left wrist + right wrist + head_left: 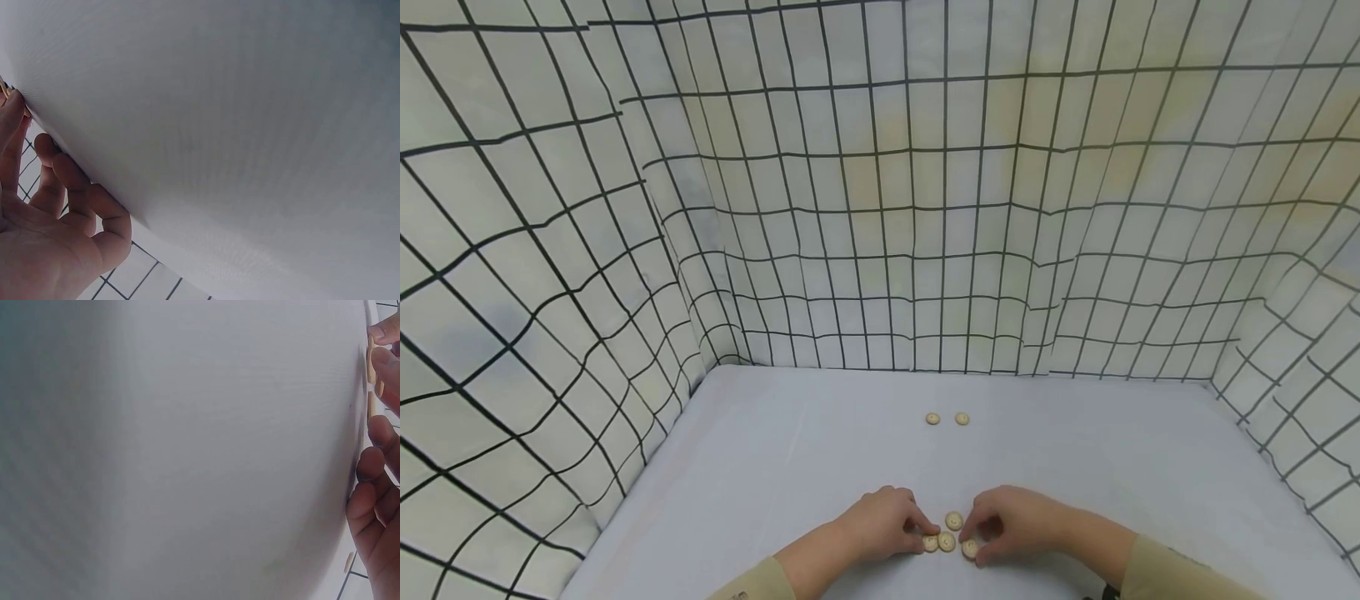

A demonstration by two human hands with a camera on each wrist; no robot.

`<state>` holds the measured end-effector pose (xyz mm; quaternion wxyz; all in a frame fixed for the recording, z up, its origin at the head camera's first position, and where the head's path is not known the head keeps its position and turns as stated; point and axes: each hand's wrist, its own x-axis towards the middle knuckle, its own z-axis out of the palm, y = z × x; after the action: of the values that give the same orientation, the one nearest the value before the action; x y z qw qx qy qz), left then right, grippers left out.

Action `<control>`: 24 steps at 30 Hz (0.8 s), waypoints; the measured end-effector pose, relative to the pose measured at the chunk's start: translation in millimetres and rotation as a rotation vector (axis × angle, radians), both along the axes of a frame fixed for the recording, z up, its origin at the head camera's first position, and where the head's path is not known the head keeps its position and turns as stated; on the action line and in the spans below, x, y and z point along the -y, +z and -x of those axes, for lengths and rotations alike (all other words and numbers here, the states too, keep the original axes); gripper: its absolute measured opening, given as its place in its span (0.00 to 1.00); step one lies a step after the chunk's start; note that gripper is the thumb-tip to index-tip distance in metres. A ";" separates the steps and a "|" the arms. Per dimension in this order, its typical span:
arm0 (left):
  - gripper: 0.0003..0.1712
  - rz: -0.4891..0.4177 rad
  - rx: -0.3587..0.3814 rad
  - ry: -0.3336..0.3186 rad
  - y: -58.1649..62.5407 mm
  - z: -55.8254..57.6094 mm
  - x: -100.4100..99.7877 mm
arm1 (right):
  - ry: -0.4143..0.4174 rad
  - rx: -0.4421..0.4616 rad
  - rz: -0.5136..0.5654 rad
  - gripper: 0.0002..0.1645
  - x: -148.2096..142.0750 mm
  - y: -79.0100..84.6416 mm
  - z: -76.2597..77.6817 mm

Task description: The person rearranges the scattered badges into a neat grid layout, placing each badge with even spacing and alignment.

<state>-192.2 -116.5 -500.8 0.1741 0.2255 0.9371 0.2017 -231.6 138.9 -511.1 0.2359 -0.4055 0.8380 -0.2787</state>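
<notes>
Pale wooden buttons lie on the white table in front of me. In the head view, my left hand pinches one button between thumb and forefinger, right at the tabletop. Just right of it lies a second button, with another button behind. My right hand grips a button between thumb and fingertips. The left wrist view has my left hand's remaining fingers curled beside the white surface. From the right wrist, several buttons show edge-on near the fingertips.
Two more buttons, a left one and a right one, lie farther back on the table. White walls with a black grid enclose the table at the back and both sides.
</notes>
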 end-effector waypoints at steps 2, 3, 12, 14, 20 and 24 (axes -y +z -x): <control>0.15 -0.002 -0.002 -0.001 0.8 -0.6 -0.1 | -0.010 0.012 0.002 0.12 -1.0 -1.4 1.4; 0.15 -0.003 -0.003 -0.001 1.1 -0.8 -0.2 | -0.020 0.021 -0.001 0.13 -1.6 -1.8 2.1; 0.15 -0.007 -0.005 0.008 -0.2 -1.3 -0.8 | -0.093 0.023 0.030 0.13 -11.6 -0.3 12.6; 0.15 -0.006 -0.011 0.007 -0.9 -1.5 -0.9 | -0.130 0.024 0.038 0.12 -13.8 0.2 15.6; 0.16 -0.001 -0.014 0.008 -2.3 -1.5 -1.1 | -0.210 -0.016 0.029 0.13 -20.5 -1.2 25.5; 0.16 0.001 -0.004 0.013 -2.2 -0.7 -1.8 | -0.249 -0.027 0.032 0.13 -24.5 0.0 31.4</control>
<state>-191.6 -114.8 -502.9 0.1711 0.2198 0.9389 0.2021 -263.0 163.4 -511.2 0.1816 -0.3058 0.8803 -0.3139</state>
